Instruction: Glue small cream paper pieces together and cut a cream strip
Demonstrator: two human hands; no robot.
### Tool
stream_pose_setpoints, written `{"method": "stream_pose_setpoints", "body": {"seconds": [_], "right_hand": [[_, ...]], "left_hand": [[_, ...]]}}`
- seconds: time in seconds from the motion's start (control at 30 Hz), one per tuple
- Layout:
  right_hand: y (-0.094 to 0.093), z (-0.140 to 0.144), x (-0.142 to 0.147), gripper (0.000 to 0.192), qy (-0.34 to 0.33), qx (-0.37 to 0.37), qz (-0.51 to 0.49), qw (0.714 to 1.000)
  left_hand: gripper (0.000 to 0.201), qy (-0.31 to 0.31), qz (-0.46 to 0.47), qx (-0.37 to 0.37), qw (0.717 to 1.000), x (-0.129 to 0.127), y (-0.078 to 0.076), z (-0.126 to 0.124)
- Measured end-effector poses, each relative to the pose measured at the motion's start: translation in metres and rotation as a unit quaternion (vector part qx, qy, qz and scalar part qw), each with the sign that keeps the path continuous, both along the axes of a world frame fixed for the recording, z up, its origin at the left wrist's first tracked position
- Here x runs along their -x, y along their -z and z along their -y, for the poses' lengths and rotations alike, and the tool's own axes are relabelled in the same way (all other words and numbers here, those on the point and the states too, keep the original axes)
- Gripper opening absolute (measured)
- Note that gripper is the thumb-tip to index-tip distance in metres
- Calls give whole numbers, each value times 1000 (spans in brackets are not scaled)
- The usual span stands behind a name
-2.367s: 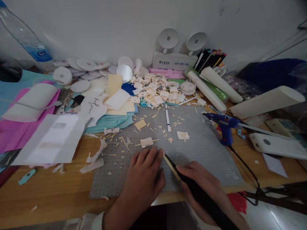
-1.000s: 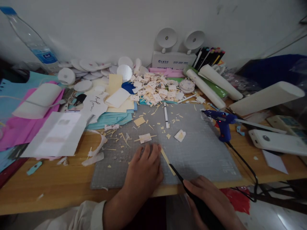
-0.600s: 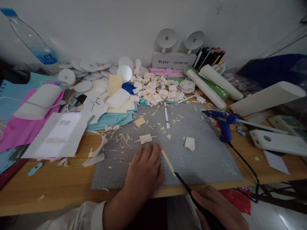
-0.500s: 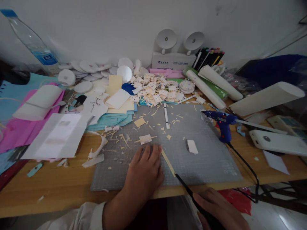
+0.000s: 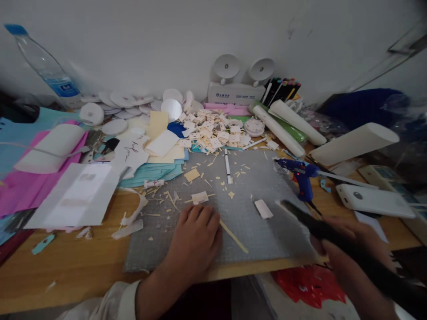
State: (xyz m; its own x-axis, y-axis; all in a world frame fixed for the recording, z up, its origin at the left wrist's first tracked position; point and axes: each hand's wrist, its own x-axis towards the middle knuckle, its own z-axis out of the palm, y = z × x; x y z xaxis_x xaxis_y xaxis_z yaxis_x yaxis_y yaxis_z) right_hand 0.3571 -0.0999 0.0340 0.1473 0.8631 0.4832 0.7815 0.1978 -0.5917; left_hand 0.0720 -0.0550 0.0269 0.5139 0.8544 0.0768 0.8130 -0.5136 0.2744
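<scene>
My left hand [image 5: 195, 235] lies palm down on the grey cutting mat [image 5: 280, 240], its fingers lying flat. A narrow pale-yellow strip [image 5: 235, 237] runs out diagonally from beside its fingertips; whether the fingers press on it I cannot tell. Just beyond the fingers is a small white card [image 5: 199, 198] with thin yellow strips sticking out at its sides. My right hand [image 5: 358, 255], blurred, grips a long black tapered tool [image 5: 347, 246] raised over the mat's right side; its exact kind is unclear. A small white piece [image 5: 263, 209] rests on the mat left of the tool's tip.
Yellow scraps and a white pen [image 5: 227, 166] lie farther back, before a heap of small cards [image 5: 213, 129]. A blue glue gun [image 5: 302, 175] and a white power bank [image 5: 373, 200] are at right. Coloured sheets [image 5: 156, 171] and a water bottle [image 5: 46, 66] stand left.
My right hand has lifted the black tool away from the yellow strip, up and to the right. My left hand stays in place on the mat. The view has shifted slightly.
</scene>
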Motion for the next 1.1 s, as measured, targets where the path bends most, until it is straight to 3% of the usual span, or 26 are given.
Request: {"method": "stream_pose_setpoints", "body": {"seconds": [0.07,0.13,0.23,0.3,0.37,0.5,0.6,0.73,0.8,0.93,1.1], "right_hand": [[-3,-36,4,25,-3,-29,87,996],[-4,-74,13,25,-50,-32,135,989],[-2,-126,29,31,-133,26,209,969],[2,-150,39,38,-171,67,258,949],[8,-167,46,45,-189,92,295,932],[16,-187,50,50,-212,113,331,913],[11,-191,44,58,-236,115,332,906],[-21,-174,41,63,-242,89,310,915],[-42,-154,49,58,-270,66,262,924],[-67,-111,84,41,-380,127,103,910],[-52,-88,134,19,-415,230,-94,875]], "left_hand": [[15,3,1,15,1000,1,-1,-2],[11,18,2,19,1000,3,1,-3],[13,30,41,13,999,8,5,0],[13,12,130,40,991,13,4,4],[12,-31,251,112,961,18,1,9],[25,-127,395,301,859,28,-9,19],[30,-148,434,365,810,35,-14,23],[30,-162,451,375,794,41,-13,27],[30,-163,446,369,799,44,-13,27],[31,-145,417,349,826,49,-22,19],[25,-67,391,303,867,51,-39,-4]]}}
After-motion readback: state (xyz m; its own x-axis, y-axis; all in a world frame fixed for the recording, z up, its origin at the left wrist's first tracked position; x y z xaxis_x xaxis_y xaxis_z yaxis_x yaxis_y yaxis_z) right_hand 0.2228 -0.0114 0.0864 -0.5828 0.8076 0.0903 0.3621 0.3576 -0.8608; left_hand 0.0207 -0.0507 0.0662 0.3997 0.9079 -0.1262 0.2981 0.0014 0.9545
